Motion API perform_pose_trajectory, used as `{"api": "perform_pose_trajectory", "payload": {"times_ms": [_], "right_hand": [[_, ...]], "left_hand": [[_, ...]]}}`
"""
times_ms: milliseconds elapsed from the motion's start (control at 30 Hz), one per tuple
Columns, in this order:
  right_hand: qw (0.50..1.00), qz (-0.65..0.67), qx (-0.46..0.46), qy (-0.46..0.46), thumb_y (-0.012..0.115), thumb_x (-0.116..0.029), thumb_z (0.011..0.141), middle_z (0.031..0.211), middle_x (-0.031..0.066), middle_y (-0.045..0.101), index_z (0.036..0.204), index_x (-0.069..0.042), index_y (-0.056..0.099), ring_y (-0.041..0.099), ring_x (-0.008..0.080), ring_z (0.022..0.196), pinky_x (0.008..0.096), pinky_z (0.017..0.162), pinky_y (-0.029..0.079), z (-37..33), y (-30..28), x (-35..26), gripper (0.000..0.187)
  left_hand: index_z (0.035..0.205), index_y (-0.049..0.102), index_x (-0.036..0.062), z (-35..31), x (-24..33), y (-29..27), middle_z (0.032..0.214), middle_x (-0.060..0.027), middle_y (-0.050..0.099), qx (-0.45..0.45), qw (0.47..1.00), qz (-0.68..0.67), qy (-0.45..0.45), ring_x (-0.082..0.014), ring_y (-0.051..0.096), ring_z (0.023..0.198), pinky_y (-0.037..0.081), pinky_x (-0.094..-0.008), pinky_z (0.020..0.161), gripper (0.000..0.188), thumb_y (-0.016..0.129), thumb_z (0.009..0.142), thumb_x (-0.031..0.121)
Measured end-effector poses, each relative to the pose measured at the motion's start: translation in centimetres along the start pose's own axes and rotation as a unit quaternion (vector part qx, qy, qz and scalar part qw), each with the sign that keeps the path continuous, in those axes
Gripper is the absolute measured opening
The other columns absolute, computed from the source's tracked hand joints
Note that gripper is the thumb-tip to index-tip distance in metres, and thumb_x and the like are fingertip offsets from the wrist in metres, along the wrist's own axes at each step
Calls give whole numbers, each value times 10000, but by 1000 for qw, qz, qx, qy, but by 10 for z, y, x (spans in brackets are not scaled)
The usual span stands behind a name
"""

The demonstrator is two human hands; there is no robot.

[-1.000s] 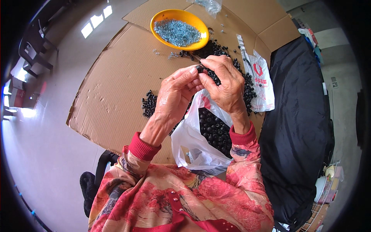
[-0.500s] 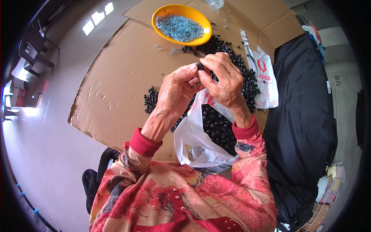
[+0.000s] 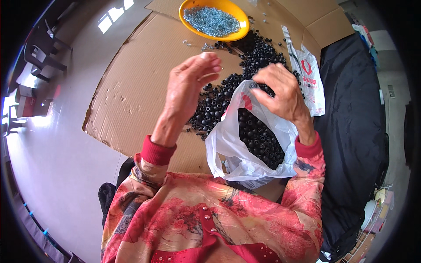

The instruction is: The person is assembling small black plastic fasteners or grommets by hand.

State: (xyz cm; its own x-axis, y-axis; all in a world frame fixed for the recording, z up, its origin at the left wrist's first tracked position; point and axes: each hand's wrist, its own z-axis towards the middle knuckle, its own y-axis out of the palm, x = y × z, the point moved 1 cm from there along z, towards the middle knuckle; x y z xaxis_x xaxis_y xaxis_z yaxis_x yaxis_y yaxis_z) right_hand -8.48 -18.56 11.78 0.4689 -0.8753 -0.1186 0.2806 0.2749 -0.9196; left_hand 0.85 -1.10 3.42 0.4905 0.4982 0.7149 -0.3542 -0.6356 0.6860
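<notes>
My left hand (image 3: pixel 189 85) is raised over the cardboard, thumb and fingers drawn together; whatever they may hold is hidden. To its right, my right hand (image 3: pixel 283 92) hovers above the mouth of a white plastic bag (image 3: pixel 221 151), thumb and forefinger apart and nothing visible between them. Inside the bag lie many small round black plastic pieces with holes (image 3: pixel 261 138). More of the same black pieces form a loose pile (image 3: pixel 263 57) beyond the bag and between my hands. Farther off, a yellow oval bowl (image 3: pixel 193 30) holds small silvery metal parts (image 3: pixel 212 21).
A cardboard sheet (image 3: pixel 131 83) covers the work surface. Few metal bits (image 3: pixel 187 43) lie loose near the bowl. At right are a flat white printed bag (image 3: pixel 313 85) and a large black cloth-covered object (image 3: pixel 351 131). Dark chairs (image 3: pixel 41 59) stand at far left.
My hands, earlier together around a black piece, have parted. The right moved right and down over the bag with its fingers spread; the left moved slightly left. The black piece is out of sight.
</notes>
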Motion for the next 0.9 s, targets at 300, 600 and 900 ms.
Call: {"api": "perform_pose_trajectory", "payload": {"times_ms": [300, 600, 900], "right_hand": [[991, 66, -100, 66, 673, -93, 668, 729, 100, 577, 755, -11, 581, 539, 247, 708, 343, 671, 403, -14, 2, -9, 151], [983, 4, -180, 41, 552, -60, 712, 738, 93, 609, 744, -56, 590, 579, 244, 751, 369, 722, 412, 16, 128, 24, 50], [969, 144, -161, 124, 593, -63, 706, 738, 124, 623, 773, -21, 618, 607, 226, 714, 330, 690, 466, 18, 140, 35, 83]], "left_hand": [[981, 599, 14, -6, 4, -48, 903, -70, 623, 87, 993, 75, 23, -132, 595, 823, 487, -266, 762, 231, 572, 867, 214], [949, 608, 22, -8, -9, -69, 873, -52, 617, 123, 990, 73, -2, -121, 581, 783, 476, -254, 732, 221, 599, 849, 219], [952, 606, 19, -10, -14, -66, 851, -46, 615, 127, 990, 63, -7, -105, 575, 761, 479, -233, 707, 219, 602, 847, 212]]}}
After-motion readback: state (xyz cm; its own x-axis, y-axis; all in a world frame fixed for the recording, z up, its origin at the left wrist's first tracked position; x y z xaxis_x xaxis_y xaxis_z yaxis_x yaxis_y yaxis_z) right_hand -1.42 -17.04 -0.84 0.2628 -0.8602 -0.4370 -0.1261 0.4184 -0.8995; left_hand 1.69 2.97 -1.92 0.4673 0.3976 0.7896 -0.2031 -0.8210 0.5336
